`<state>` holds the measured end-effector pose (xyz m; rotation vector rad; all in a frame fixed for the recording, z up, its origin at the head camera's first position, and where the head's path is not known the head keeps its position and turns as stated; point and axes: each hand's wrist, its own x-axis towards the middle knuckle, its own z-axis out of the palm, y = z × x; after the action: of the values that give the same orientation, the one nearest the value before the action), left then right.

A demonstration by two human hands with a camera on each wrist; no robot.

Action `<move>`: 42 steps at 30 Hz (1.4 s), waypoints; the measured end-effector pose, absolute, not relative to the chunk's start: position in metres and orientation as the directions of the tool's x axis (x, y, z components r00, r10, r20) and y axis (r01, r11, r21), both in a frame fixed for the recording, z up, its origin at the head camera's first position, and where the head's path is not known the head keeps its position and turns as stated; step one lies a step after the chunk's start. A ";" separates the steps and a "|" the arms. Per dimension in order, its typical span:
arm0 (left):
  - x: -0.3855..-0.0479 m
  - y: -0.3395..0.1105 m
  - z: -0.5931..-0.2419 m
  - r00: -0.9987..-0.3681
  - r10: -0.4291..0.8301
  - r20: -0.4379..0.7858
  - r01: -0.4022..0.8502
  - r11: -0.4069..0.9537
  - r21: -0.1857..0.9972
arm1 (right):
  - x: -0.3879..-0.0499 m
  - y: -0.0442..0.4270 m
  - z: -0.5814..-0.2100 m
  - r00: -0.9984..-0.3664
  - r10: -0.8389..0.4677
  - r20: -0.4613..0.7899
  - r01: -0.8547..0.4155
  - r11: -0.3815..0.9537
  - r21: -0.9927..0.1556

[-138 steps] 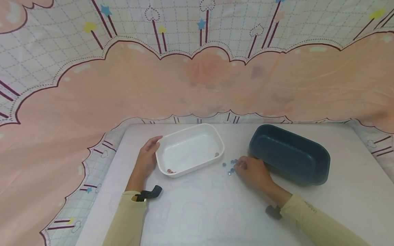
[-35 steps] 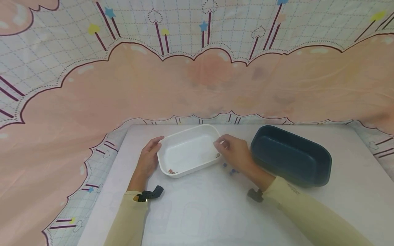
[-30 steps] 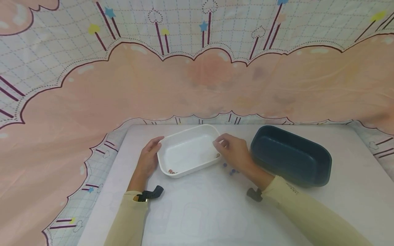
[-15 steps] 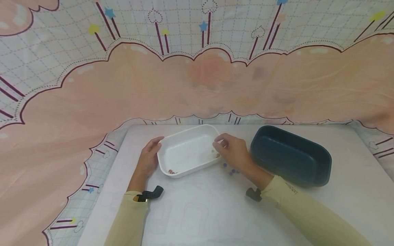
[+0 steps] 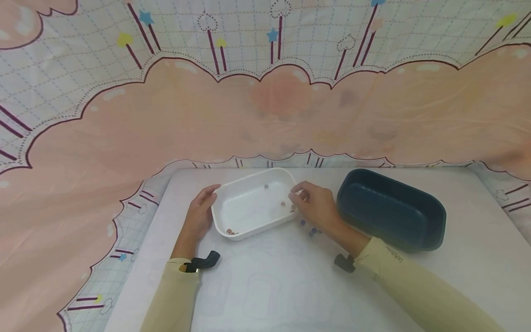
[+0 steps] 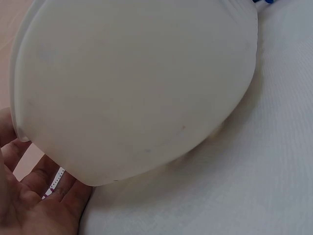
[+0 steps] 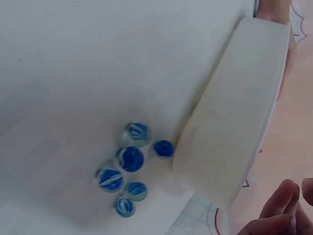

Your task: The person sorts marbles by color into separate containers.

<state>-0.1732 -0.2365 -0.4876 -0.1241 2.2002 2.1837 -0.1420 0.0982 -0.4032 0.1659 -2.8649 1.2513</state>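
Note:
My left hand (image 5: 199,212) grips the left end of a white tray (image 5: 249,203), thumb at the rim; in the left wrist view its fingers (image 6: 46,205) lie against the tray's outer side (image 6: 137,88). Inside lie reddish marbles (image 5: 229,231) at the near left corner, one marble (image 5: 266,186) near the far side and another (image 5: 283,204) toward the right end. My right hand (image 5: 317,203) hovers at the right rim, fingers bent and bunched; whether they hold anything is hidden. Several blue marbles (image 7: 131,159) rest on the table beside the tray, below the right hand.
A dark blue tray (image 5: 390,210) stands on the white table (image 5: 265,286), right of my right hand. A patterned cloth (image 5: 265,115) hangs behind the table and along its left side.
Over the last half second, a marble has appeared near the white tray's far side and others have shifted at its right end. Earlier, my right hand moved from the loose marbles to the rim.

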 end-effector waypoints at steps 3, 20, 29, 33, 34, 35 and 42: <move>-0.173 -0.236 -0.487 -0.996 -0.032 -0.087 -0.087 0.013 0.996 | -0.142 0.102 -0.406 -0.996 -0.087 0.037 -0.087 0.681 -0.727; -0.173 -0.236 -0.487 -0.997 -0.025 -0.072 -0.073 0.055 0.996 | -0.132 0.154 -0.393 -0.990 -0.099 0.099 -0.140 0.710 -0.690; -0.174 -0.237 -0.490 -0.997 -0.026 -0.079 -0.081 0.062 0.995 | -0.122 0.189 -0.394 -0.984 -0.086 0.159 -0.174 0.695 -0.698; -0.174 -0.237 -0.489 -0.997 -0.027 -0.071 -0.073 0.080 0.994 | -0.115 0.203 -0.391 -0.977 -0.072 0.199 -0.193 0.690 -0.698; -0.174 -0.237 -0.489 -0.997 -0.028 -0.072 -0.074 0.085 0.994 | -0.114 0.207 -0.390 -0.976 -0.064 0.208 -0.194 0.688 -0.699; -0.174 -0.237 -0.489 -0.997 -0.028 -0.073 -0.075 0.089 0.993 | -0.113 0.210 -0.388 -0.975 -0.056 0.217 -0.195 0.687 -0.700; -0.173 -0.238 -0.486 -0.996 -0.020 -0.091 -0.092 0.110 0.990 | -0.106 0.238 -0.374 -0.973 0.000 0.231 -0.169 0.684 -0.710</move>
<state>-0.1733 -0.2379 -0.4860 -0.1160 2.2988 2.0572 -0.1058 0.2377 -0.3738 0.1361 -2.6833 1.1629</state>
